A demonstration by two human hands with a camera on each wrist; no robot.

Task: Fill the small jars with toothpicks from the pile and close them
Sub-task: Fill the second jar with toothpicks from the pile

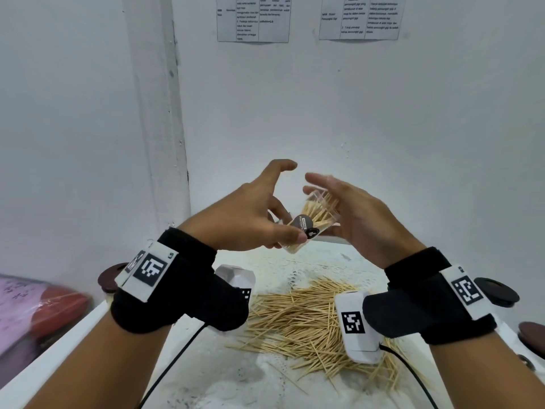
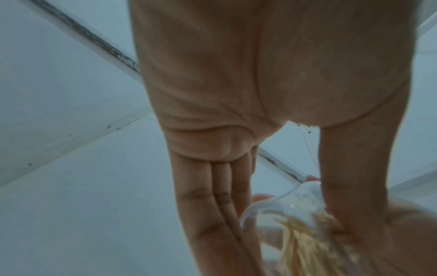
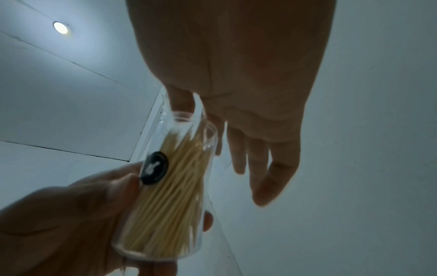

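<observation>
Now left hand grips jar, mouth tilted up-right.

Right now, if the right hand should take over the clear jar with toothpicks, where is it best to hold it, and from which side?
Probably the upper half of the clear jar, from its right side. The left hand grips the bottom end and the side bearing the round black sticker, so the bare wall under the open mouth is free. The jar tilts mouth-up toward the right hand, whose fingers are already beside it.
</observation>
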